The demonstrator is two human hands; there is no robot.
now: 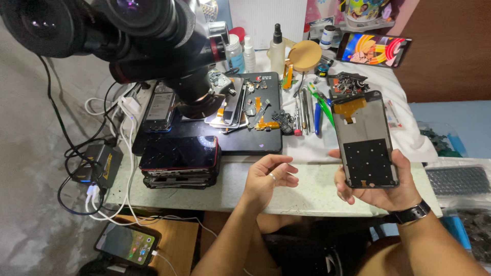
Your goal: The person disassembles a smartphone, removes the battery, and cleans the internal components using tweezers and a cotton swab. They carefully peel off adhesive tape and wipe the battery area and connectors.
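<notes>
Right hand [381, 186] at lower right of frame, fingers wrapped round the lower edges of a phone display assembly [365, 138], thumb on its left edge, palm behind. The panel is held upright with its back side toward the camera, likely so the rear is readable: orange flex cable [349, 108] at its top, dark perforated shield plate over the lower half. A black wristwatch [409, 213] sits on that wrist. Left hand [268, 179] at lower centre, just left of the panel and not touching it, holds nothing; fingers loosely curled, palm up, ring on one finger. It floats above the front edge of the pale worktop [307, 197]. Behind the hands, centre frame, a black work mat [255, 138] carries loose phone parts and small flex pieces, probably kept there so they stay under the microscope [153, 46] that fills the upper left. Tweezers and hand tools [307, 112] lie in a row on white cloth right of the mat, within the right hand's reach. A stack of phones [179, 163] sits at centre left on the table edge. Upper right, a lit phone [373, 49] showing a colourful picture. Small bottles [248, 51] at upper centre. White cables and a charger block hang off the left edge; another phone [127, 243] lies low at bottom left, plugged in.
</notes>
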